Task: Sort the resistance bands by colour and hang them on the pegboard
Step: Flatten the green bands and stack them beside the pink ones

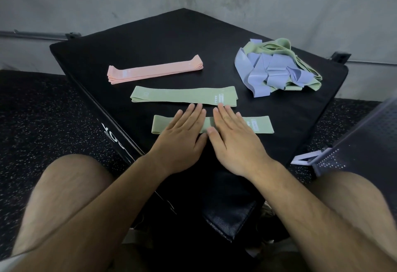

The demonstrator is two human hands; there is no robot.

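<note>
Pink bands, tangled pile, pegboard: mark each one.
pink bands (154, 71): head view, middle of the top band.
tangled pile (277, 66): head view, a purple band near its centre.
pegboard (365, 140): head view, its perforated face.

The scene was dimly, evenly lit, with a cool grey cast. Only faint, soft shadows were seen on the table (171, 42). Straight lines were bowed near the edges, and fine detail was softened.

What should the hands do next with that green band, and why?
Probably lift the near green band, which the left hand and right hand press flat, onto the far green band: same colour, and the mixed pile is unsorted.
</note>
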